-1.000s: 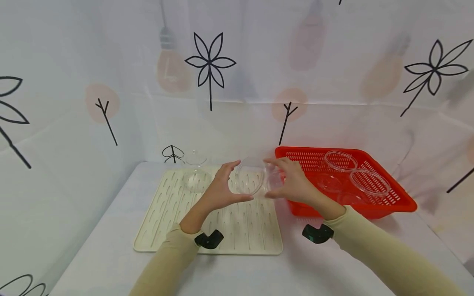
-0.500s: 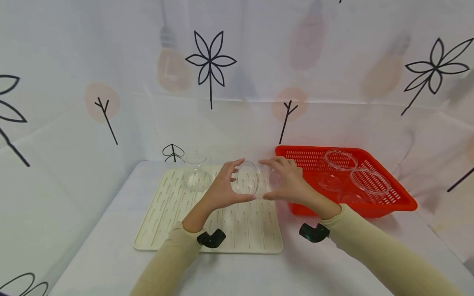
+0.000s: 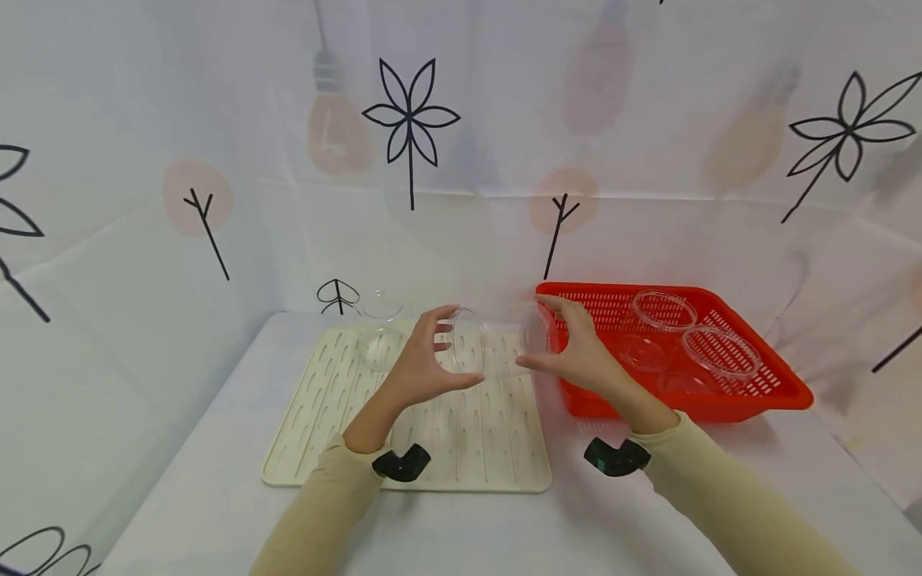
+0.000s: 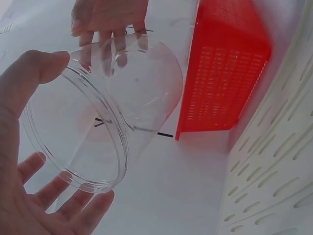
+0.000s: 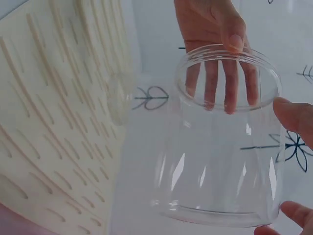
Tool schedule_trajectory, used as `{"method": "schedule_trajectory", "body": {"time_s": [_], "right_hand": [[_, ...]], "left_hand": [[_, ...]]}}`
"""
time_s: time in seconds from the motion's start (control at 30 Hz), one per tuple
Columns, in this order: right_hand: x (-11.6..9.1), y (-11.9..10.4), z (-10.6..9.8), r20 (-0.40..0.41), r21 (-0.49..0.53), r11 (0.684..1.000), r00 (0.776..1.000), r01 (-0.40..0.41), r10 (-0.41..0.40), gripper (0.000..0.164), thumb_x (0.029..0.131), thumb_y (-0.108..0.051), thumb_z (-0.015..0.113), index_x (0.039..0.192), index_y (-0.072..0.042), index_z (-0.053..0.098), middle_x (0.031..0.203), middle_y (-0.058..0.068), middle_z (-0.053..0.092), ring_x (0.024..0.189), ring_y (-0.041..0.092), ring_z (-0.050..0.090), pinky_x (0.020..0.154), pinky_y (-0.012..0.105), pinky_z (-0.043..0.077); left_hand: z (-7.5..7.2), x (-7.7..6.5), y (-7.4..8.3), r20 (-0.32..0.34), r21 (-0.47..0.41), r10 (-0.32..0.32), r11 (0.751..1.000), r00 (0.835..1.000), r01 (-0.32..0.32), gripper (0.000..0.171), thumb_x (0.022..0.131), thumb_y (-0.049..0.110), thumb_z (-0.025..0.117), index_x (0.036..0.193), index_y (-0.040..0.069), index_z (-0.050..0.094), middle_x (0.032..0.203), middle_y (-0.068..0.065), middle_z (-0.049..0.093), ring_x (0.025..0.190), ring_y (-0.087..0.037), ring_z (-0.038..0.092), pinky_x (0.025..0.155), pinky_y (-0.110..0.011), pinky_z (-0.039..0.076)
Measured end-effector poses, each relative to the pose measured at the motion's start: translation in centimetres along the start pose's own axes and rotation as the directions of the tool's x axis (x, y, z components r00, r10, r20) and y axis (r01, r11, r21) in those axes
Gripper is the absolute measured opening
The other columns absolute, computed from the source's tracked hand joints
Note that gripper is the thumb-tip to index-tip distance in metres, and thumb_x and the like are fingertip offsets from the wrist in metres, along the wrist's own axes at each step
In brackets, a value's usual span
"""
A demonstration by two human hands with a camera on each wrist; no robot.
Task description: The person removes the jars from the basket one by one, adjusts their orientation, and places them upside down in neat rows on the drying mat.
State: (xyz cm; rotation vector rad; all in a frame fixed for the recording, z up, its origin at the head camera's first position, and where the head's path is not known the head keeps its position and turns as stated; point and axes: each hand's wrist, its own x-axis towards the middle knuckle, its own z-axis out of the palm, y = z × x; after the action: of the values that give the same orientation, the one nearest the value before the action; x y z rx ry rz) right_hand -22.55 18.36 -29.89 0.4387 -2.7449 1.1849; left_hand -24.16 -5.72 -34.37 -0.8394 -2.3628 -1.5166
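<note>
A clear, wide-mouthed plastic jar (image 3: 497, 344) is held on its side above the ribbed cream drying mat (image 3: 461, 448). My left hand (image 3: 421, 364) grips it round the threaded mouth, thumb on the near side; in the left wrist view the fingers curl under the rim (image 4: 120, 142). At the base end my right hand (image 3: 576, 352) holds the jar between thumb and fingers, and in the right wrist view its fingertips touch the jar's side wall (image 5: 220, 161). No lid is on this jar. Another clear jar (image 3: 384, 350) stands at the mat's back left.
A red perforated basket (image 3: 785, 392) stands right of the mat, close to my right hand. Several clear jars (image 3: 720, 352) are inside, their ring-shaped rims showing. A patterned cloth (image 3: 475, 240) hangs behind the white table (image 3: 216, 480).
The jar has turned so its mouth points left and its base right, more side-on than before. The hands have moved a little farther apart.
</note>
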Motion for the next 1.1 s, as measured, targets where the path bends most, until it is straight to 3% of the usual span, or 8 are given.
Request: {"method": "schedule_trajectory", "body": {"time_s": [0.13,0.27,0.37,0.53,0.83,1.1], "right_hand": [[-0.5,0.5,0.5,-0.045,0.094,0.993,0.996,-0.069,0.073,0.094,0.070,-0.037,0.080,0.144,-0.014,0.026,0.142,0.014,0.029,0.127,0.035,0.030,0.094,0.059,0.037],[-0.8,1.0,1.2,-0.077,0.185,0.973,0.986,-0.134,0.151,0.092,0.073,-0.036,0.078,0.144,-0.013,0.025,0.141,0.015,0.032,0.126,0.035,0.032,0.095,0.056,0.037],[-1.0,1.5,1.8,-0.080,0.261,0.952,0.979,-0.158,0.185,0.088,0.076,-0.033,0.076,0.144,-0.010,0.024,0.140,0.016,0.033,0.125,0.035,0.033,0.096,0.053,0.038],[-1.3,1.6,2.8,-0.080,0.374,0.915,0.977,-0.154,0.197,0.081,0.080,-0.025,0.073,0.142,-0.007,0.024,0.139,0.016,0.033,0.124,0.033,0.035,0.096,0.048,0.040],[-1.7,1.6,4.8,-0.069,0.457,0.871,0.969,-0.180,0.236,0.071,0.082,-0.023,0.072,0.137,-0.005,0.030,0.134,0.016,0.036,0.124,0.033,0.035,0.100,0.048,0.036],[-1.7,2.2,5.9,-0.040,0.451,0.872,0.972,-0.191,0.234,0.066,0.083,-0.022,0.071,0.136,-0.004,0.035,0.135,0.019,0.040,0.123,0.037,0.038,0.099,0.049,0.036]], "left_hand": [[-0.6,-0.4,1.7,0.004,-0.035,-0.021,0.999,1.000,0.021,0.091,0.067,0.013,0.084,0.140,0.003,0.029,0.136,-0.015,0.034,0.119,-0.029,0.042,0.094,-0.042,0.043],[-0.8,-0.5,1.8,0.006,-0.057,-0.043,0.997,0.999,0.043,0.093,0.067,0.007,0.083,0.141,-0.001,0.026,0.138,-0.018,0.032,0.121,-0.036,0.040,0.095,-0.045,0.042],[-0.5,-0.2,0.1,-0.017,-0.072,-0.032,0.997,0.999,0.031,0.097,0.066,0.010,0.085,0.142,0.004,0.025,0.140,-0.014,0.032,0.122,-0.035,0.040,0.095,-0.046,0.042],[-0.8,-0.4,-0.1,-0.056,-0.088,-0.016,0.996,0.998,0.011,0.093,0.068,0.014,0.084,0.141,0.009,0.026,0.139,-0.010,0.033,0.122,-0.030,0.040,0.094,-0.044,0.044],[-0.8,-0.4,-0.3,-0.102,-0.092,-0.007,0.996,0.995,-0.003,0.091,0.069,0.019,0.082,0.141,0.014,0.025,0.138,-0.007,0.034,0.119,-0.024,0.044,0.090,-0.038,0.046],[-0.6,-0.4,-0.4,-0.108,-0.112,-0.005,0.994,0.994,-0.007,0.091,0.070,0.016,0.081,0.140,0.013,0.024,0.137,-0.008,0.033,0.119,-0.024,0.044,0.090,-0.037,0.047]]}}
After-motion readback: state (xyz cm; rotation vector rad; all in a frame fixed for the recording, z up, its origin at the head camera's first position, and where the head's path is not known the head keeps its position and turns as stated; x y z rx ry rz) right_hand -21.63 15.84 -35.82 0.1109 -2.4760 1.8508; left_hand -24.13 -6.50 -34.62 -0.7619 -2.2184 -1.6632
